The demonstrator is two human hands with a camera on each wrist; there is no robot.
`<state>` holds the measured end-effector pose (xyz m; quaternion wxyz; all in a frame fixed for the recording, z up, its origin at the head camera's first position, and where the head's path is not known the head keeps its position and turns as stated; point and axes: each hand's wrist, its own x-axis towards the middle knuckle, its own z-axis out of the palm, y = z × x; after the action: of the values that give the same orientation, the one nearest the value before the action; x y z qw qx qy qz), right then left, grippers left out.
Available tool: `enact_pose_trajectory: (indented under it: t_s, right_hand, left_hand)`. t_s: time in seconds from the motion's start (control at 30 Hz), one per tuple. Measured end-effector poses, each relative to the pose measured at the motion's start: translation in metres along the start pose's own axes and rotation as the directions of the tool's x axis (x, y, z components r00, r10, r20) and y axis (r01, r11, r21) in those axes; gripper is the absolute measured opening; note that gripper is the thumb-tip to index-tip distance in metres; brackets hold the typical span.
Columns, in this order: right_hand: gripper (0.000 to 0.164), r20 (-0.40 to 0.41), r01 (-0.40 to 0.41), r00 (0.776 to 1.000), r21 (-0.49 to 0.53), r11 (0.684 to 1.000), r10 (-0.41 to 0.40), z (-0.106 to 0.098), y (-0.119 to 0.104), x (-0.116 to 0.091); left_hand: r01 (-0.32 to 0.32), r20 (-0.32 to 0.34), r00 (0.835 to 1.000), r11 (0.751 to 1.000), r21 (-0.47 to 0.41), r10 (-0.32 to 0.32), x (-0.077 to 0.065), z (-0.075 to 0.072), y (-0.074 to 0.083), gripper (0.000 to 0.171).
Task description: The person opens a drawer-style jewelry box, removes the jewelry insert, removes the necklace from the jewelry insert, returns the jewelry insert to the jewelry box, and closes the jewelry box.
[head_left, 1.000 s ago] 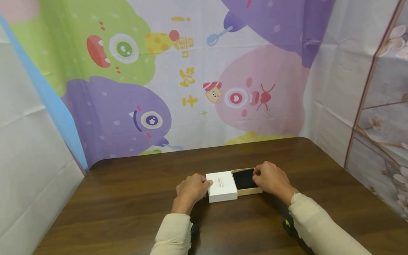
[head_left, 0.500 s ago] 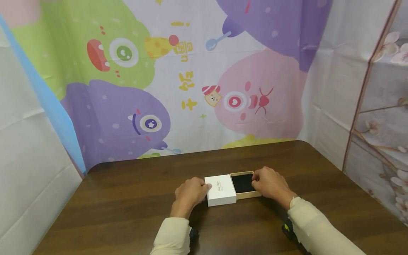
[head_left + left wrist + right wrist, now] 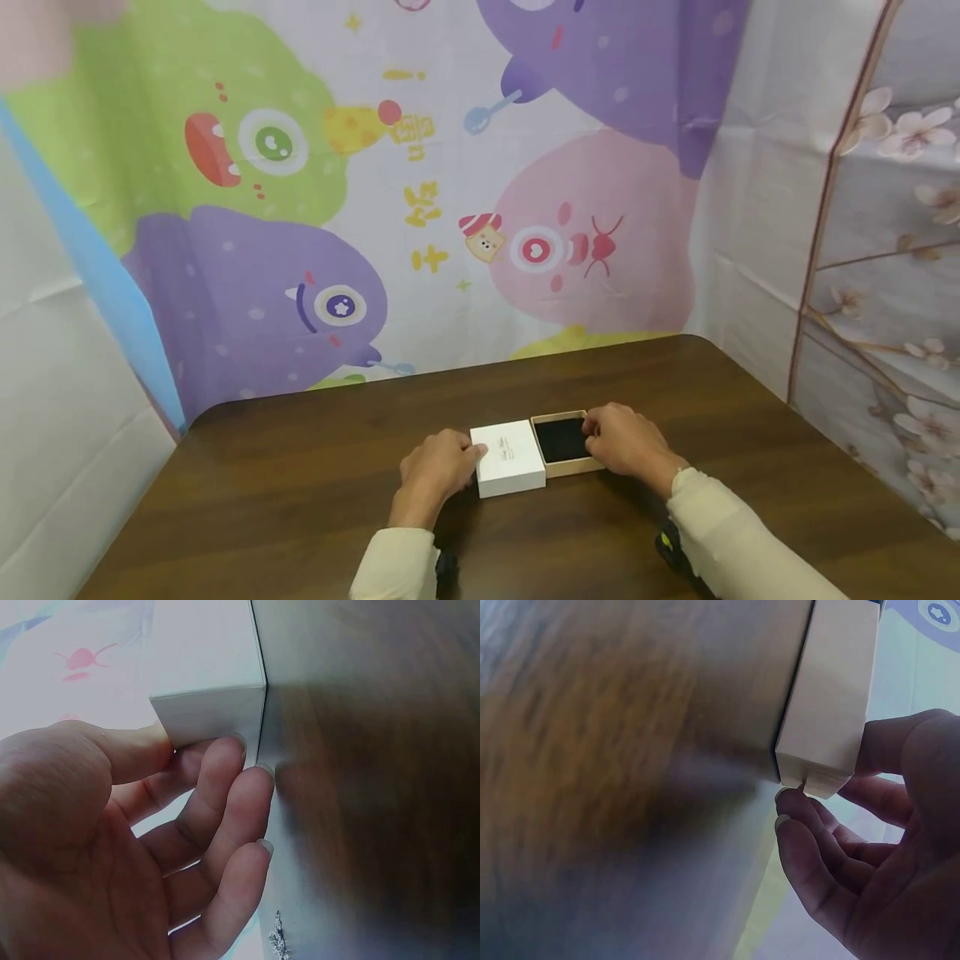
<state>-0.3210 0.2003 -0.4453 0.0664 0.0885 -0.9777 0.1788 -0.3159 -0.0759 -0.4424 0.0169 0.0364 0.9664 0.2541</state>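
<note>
A small white box sleeve (image 3: pixel 506 467) with fine dark lettering on top lies flat on the table. From its right side sticks out a tan drawer tray (image 3: pixel 573 468), with a black insert (image 3: pixel 558 439) inside. My left hand (image 3: pixel 438 467) grips the sleeve's left end, thumb on the top edge; the left wrist view shows curled fingers (image 3: pixel 225 765) against the end face. At the other side my right hand (image 3: pixel 626 437) pinches the tray's right end. The right wrist view shows its fingertips (image 3: pixel 787 799) at the tray's end face; the hand hides that end in the head view.
The dark wood tabletop (image 3: pixel 300 475) spreads around the box. Behind it hangs a cartoon-printed cloth (image 3: pixel 442 317), and a flower-patterned cloth (image 3: pixel 877 333) hangs at the right. Both forearms, in cream sleeves (image 3: pixel 397 558), reach in from the front edge.
The head view has shifted slightly, so the scene sits lower and further left in it. Both hands keep their hold, and the tray sticks out of the sleeve about as far as before.
</note>
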Motion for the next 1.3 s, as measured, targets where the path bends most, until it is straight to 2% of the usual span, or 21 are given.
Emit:
enact_pose_trajectory:
  t_s: [0.73, 1.0, 1.3]
  right_hand:
    - [0.015, 0.045, -0.009, 0.999, 0.021, 1.0, 0.008, 0.009, -0.001, -0.006]
    - [0.015, 0.034, -0.001, 0.999, 0.027, 1.0, 0.0, 0.002, -0.001, -0.002]
    - [0.016, 0.043, 0.005, 0.999, 0.026, 1.0, -0.006, -0.004, 0.0, 0.001]
  left_hand:
    - [0.024, 0.02, 1.0, 1.0, -0.011, -0.024, -0.006, 0.012, -0.009, 0.031]
    - [0.008, 0.003, 1.0, 1.0, -0.003, -0.008, -0.002, 0.006, -0.003, 0.028]
    - [0.006, 0.018, 1.0, 1.0, 0.011, -0.006, 0.003, 0.001, 0.0, 0.031]
